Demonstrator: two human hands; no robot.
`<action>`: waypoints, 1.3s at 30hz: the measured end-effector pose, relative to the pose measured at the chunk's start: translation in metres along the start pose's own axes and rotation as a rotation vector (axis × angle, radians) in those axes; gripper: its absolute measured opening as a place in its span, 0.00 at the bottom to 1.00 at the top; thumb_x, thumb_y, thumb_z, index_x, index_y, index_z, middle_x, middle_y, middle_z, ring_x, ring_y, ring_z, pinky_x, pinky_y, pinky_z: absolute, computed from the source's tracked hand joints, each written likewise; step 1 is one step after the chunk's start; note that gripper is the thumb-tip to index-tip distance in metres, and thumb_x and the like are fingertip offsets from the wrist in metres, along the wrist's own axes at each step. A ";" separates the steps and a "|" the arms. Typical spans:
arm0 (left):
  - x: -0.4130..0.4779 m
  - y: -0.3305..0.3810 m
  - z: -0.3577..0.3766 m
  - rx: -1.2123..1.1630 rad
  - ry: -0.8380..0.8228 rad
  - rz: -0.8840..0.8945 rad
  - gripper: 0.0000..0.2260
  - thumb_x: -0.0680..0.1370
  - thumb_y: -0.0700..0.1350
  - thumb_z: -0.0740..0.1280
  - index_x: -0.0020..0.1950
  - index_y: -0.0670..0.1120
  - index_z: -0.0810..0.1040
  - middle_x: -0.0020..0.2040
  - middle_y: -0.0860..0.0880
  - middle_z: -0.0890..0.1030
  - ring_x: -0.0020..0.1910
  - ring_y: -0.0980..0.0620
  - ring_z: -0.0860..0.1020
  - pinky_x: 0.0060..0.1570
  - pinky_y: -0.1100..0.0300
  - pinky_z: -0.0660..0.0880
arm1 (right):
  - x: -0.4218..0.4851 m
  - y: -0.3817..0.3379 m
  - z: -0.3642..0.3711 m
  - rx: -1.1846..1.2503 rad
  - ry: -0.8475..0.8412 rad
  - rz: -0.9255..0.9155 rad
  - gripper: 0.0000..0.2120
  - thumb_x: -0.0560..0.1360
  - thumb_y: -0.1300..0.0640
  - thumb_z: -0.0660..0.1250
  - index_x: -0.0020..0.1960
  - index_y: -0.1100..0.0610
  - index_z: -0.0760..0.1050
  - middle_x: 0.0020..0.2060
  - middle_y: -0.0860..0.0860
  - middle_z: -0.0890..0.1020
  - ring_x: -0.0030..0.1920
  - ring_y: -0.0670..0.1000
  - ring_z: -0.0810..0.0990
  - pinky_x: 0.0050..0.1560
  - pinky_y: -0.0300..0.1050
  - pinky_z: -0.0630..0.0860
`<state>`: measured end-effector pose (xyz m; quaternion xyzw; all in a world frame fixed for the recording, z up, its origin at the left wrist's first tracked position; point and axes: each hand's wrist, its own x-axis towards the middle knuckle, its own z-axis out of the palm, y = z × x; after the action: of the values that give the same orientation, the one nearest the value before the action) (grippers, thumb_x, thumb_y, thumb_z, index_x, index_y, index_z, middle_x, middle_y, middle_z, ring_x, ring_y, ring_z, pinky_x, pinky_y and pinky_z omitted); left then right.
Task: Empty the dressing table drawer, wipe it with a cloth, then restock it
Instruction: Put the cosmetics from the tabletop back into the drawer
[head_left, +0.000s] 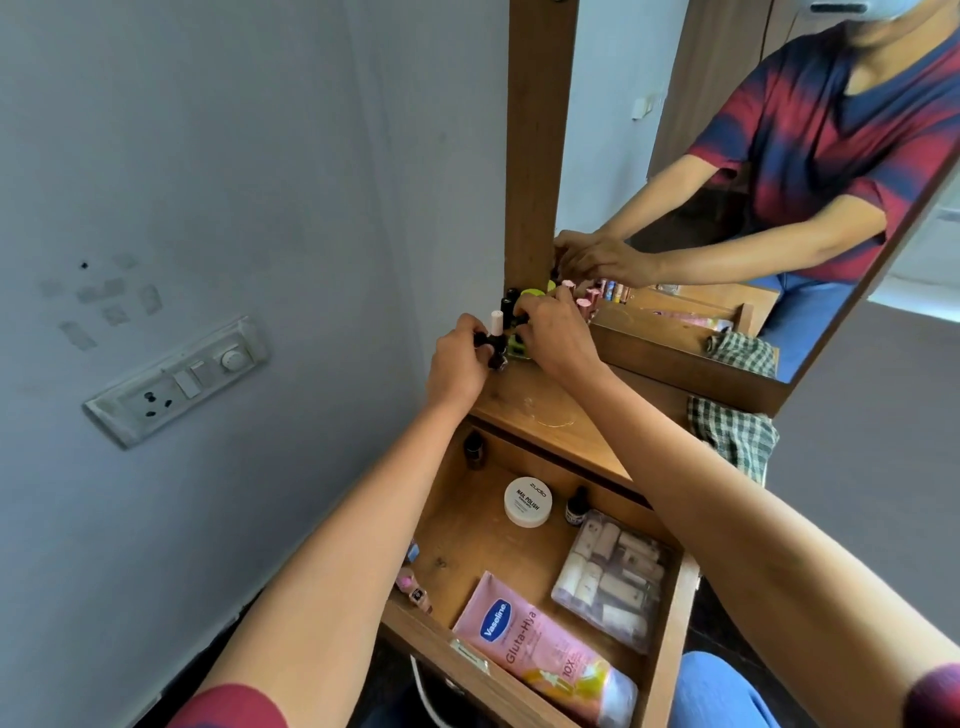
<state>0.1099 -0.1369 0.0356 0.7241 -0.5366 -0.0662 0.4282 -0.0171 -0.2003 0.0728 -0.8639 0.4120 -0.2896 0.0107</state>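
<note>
The wooden drawer (452, 519) stands pulled open below the dressing table top (550, 410). Inside lie a pink Vaseline tube (540, 649), a white nail polish remover jar (528, 502), a clear pouch of small rolls (613, 582), a small dark dropper bottle (575, 506) and little bottles at the left wall (413, 584). My left hand (460, 364) grips dark nail polish bottles (496, 343), one with a pale pink cap, at the back of the table top. My right hand (556, 338) is closed over other small bottles beside a lime green item (519, 351).
A green checked cloth (732, 436) hangs at the table top's right end. The mirror (727, 182) rises behind the top and reflects my arms. More small bottles (589, 299) line up against the mirror. A switch panel (176, 379) sits on the left wall.
</note>
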 end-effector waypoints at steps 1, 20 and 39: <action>-0.003 0.000 -0.005 -0.022 0.016 0.001 0.08 0.78 0.38 0.65 0.56 0.43 0.74 0.53 0.44 0.80 0.51 0.47 0.79 0.46 0.60 0.74 | -0.002 -0.002 -0.004 0.025 0.006 0.010 0.12 0.76 0.63 0.64 0.60 0.61 0.76 0.51 0.58 0.81 0.59 0.57 0.70 0.52 0.49 0.71; -0.127 -0.036 -0.045 0.176 -0.114 -0.061 0.10 0.76 0.45 0.69 0.57 0.48 0.77 0.51 0.49 0.83 0.48 0.50 0.82 0.41 0.59 0.79 | -0.136 -0.045 0.010 0.260 -0.112 0.062 0.07 0.74 0.62 0.68 0.51 0.61 0.75 0.45 0.57 0.81 0.43 0.57 0.80 0.40 0.50 0.78; -0.128 -0.048 -0.042 0.256 -0.076 -0.123 0.11 0.78 0.46 0.67 0.60 0.48 0.75 0.54 0.46 0.83 0.49 0.48 0.83 0.38 0.61 0.77 | -0.126 -0.055 0.073 0.250 -0.285 0.176 0.09 0.78 0.61 0.64 0.58 0.60 0.74 0.54 0.57 0.79 0.51 0.57 0.80 0.49 0.51 0.79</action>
<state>0.1145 -0.0046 -0.0180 0.8011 -0.5113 -0.0508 0.3070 -0.0037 -0.0896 -0.0360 -0.8486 0.4412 -0.2114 0.2014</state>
